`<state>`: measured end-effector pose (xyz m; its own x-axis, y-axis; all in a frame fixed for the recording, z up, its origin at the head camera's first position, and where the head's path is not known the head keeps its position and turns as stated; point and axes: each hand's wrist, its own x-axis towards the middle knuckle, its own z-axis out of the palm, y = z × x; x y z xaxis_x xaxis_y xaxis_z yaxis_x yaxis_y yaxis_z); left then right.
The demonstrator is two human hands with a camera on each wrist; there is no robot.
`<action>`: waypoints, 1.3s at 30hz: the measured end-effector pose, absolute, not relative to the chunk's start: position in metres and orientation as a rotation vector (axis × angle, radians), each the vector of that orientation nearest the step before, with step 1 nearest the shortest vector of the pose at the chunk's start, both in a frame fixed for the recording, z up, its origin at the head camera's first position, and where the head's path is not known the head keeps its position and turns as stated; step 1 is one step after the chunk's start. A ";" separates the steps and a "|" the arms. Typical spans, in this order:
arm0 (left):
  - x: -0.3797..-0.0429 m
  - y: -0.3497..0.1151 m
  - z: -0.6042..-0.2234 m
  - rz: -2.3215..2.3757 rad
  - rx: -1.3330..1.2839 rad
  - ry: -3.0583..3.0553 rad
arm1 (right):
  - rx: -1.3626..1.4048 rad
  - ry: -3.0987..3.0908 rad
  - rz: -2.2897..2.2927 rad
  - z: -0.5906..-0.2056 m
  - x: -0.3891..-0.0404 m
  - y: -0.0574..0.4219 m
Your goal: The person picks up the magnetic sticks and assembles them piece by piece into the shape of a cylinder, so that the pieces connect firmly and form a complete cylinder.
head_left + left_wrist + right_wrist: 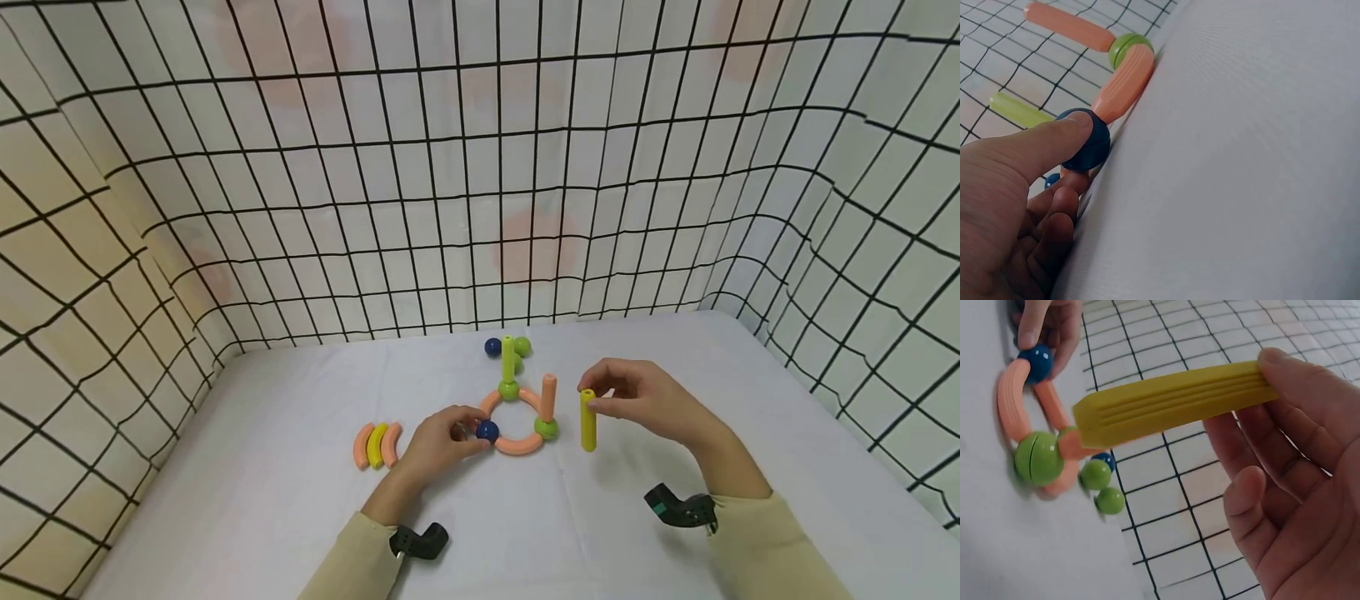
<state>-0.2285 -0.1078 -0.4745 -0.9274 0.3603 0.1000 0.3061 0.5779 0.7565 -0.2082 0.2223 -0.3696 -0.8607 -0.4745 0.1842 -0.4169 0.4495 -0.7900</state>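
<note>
A ring of curved orange pieces (pixel 519 446) joined by balls lies on the table. My left hand (pixel 438 442) pinches its blue ball (pixel 487 431) between thumb and fingers; the left wrist view shows the thumb pressed on that ball (pixel 1088 147). From the rear green ball (pixel 508 390) a light green stick (pixel 508 360) stands upright. An orange stick (pixel 549 398) rises from the right green ball (pixel 546 429). To the right of the ring, my right hand (pixel 645 400) pinches a yellow stick (pixel 588 421) near its top, holding it upright; its ribbed side shows in the right wrist view.
Left of the ring lie two curved orange pieces (pixel 363 446) with a curved yellow piece (pixel 377 446) between them. Behind the ring are a loose blue ball (pixel 492 347) and green balls (pixel 522 346). Black netting (pixel 465 200) surrounds the back and sides of the white table (pixel 247 483).
</note>
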 end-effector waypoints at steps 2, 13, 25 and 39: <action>-0.228 -0.108 -0.474 1.285 0.572 2.739 | -0.819 2.639 -1.425 -0.367 -0.208 0.217; -0.227 -0.110 -0.473 1.295 0.584 2.734 | -0.824 2.703 -1.623 -0.364 -0.210 0.171; -0.228 -0.111 -0.474 1.302 0.591 2.739 | -0.832 2.647 -1.731 -0.371 -0.212 0.121; -0.229 -0.108 -0.474 1.298 0.595 2.776 | -0.740 2.673 -1.799 -0.399 -0.217 0.089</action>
<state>-0.2288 -0.1084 -0.4743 -0.9271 0.3475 0.1405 0.3306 0.5815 0.7433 -0.2165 0.0894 -0.3991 -0.8870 -0.2704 0.3743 -0.4486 0.3121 -0.8375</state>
